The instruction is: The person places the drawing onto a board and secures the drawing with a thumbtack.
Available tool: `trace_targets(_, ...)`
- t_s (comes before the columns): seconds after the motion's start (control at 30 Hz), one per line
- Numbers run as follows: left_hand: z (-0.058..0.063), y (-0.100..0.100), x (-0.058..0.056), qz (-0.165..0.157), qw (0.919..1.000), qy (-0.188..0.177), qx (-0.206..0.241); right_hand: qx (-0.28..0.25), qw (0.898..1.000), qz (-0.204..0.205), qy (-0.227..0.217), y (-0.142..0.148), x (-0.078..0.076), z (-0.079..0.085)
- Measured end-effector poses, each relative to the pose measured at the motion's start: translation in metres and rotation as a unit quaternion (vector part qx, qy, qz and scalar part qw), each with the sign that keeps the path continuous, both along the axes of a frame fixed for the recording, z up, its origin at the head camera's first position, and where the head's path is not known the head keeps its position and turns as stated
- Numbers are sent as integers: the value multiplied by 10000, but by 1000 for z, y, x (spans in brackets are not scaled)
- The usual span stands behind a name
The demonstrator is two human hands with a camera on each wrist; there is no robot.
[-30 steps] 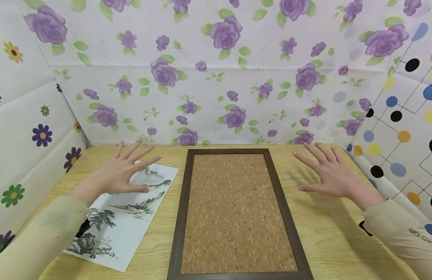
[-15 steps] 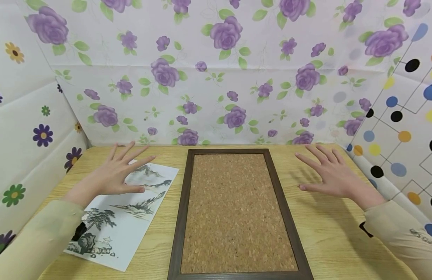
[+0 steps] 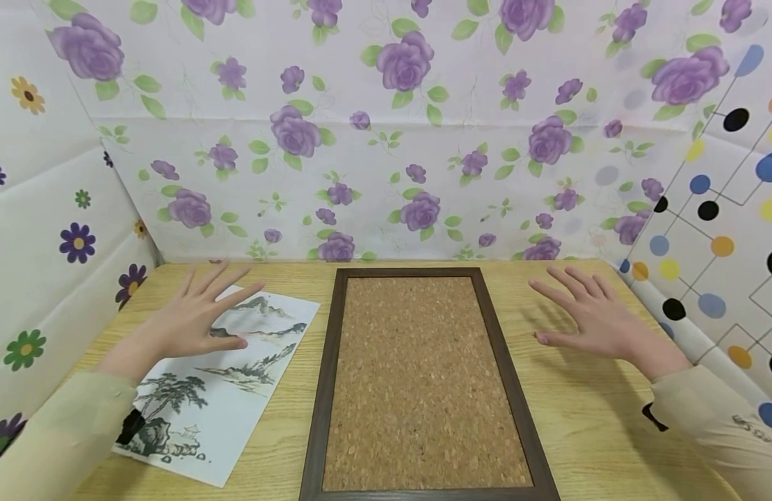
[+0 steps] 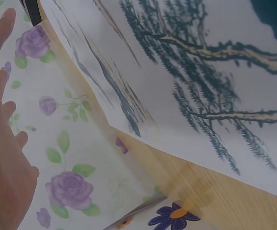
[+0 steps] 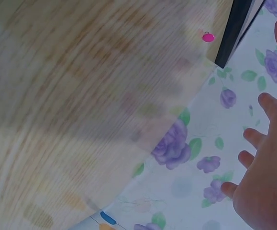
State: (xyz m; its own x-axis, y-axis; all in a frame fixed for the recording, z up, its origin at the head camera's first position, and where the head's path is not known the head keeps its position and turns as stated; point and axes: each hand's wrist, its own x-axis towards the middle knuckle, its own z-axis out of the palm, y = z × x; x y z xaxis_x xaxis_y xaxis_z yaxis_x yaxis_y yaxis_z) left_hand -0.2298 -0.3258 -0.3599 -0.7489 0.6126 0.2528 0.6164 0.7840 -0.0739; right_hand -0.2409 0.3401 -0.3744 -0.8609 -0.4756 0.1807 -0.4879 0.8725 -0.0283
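Note:
A cork board [image 3: 423, 383] with a dark brown frame [image 3: 510, 362] lies in the middle of the table, its long sides running away from me. Left of it is a sheet of paper [image 3: 236, 424] printed with an ink landscape of trees, rocks and mountains. My left hand [image 3: 188, 320] hovers over that sheet with spread fingers and holds nothing. On the other side of the board, my right hand [image 3: 601, 320] hangs above the table, fingers spread, holding nothing. Near its thumb, a small pink object [image 5: 208, 37] lies on the wood in the right wrist view, too small to name surely.
The light wood table [image 3: 580, 431] meets a flowered cloth wall [image 3: 373, 174] at the back. Cloth walls also stand at the left [image 3: 42, 278] and the right [image 3: 724, 229], the right one dotted.
My left hand has drifted left and slightly down over the sheet. The right hand has shifted slightly right and down. The board and sheet have stayed in place.

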Motion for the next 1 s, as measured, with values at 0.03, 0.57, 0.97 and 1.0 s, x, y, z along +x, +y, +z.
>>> trace_targets(0.03,0,-1,1,62,10000,-52,20,-32,10000,12,-7,0,0,-1)
trace_targets(0.57,-7,-24,12,590,9966,-568,116,-329,9992,-25,-216,-3,2,-5)
trace_targets(0.97,-11,-44,18,913,9897,-997,462,-459,9987,120,-175,-1,2,-15)
trace_targets(1.0,-11,-46,19,946,9889,-1035,482,-481,9986,129,-203,0,2,-16)
